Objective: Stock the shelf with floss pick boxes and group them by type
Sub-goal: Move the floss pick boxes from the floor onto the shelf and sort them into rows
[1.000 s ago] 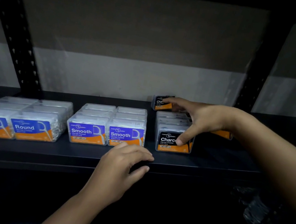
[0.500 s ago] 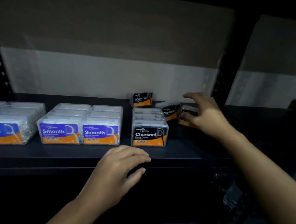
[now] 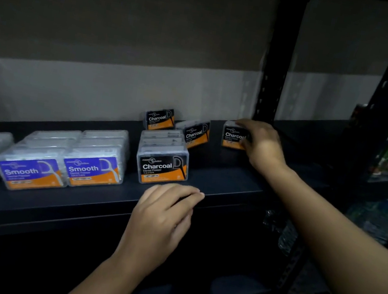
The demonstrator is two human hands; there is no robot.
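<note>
A: What are the boxes like?

B: Small clear plastic cases, rounded at the corners, each with a glossy paper label. The front Charcoal box [image 3: 161,167] at centre frame has a black and orange label and heads a short row running back. Left of it sit two rows of Smooth boxes [image 3: 62,166], blue and orange labels, white picks visible through the lids. All rest on the matte black metal shelf [image 3: 228,180].

A: And the hands?

B: The right hand [image 3: 263,145], right of centre, is wrapped around one upright Charcoal box [image 3: 233,135], fingers over its top and right edge, so it is grasping that box at the back of the shelf.

A: Other loose ones?

B: Just left of it, a tilted Charcoal box [image 3: 196,133] leans, and another [image 3: 158,118] stands further left, near the wall.

A: The left hand?

B: The left hand [image 3: 164,216], lower centre, rests fingers curled on the shelf's front lip, holding nothing, just below the front Charcoal box.
</note>
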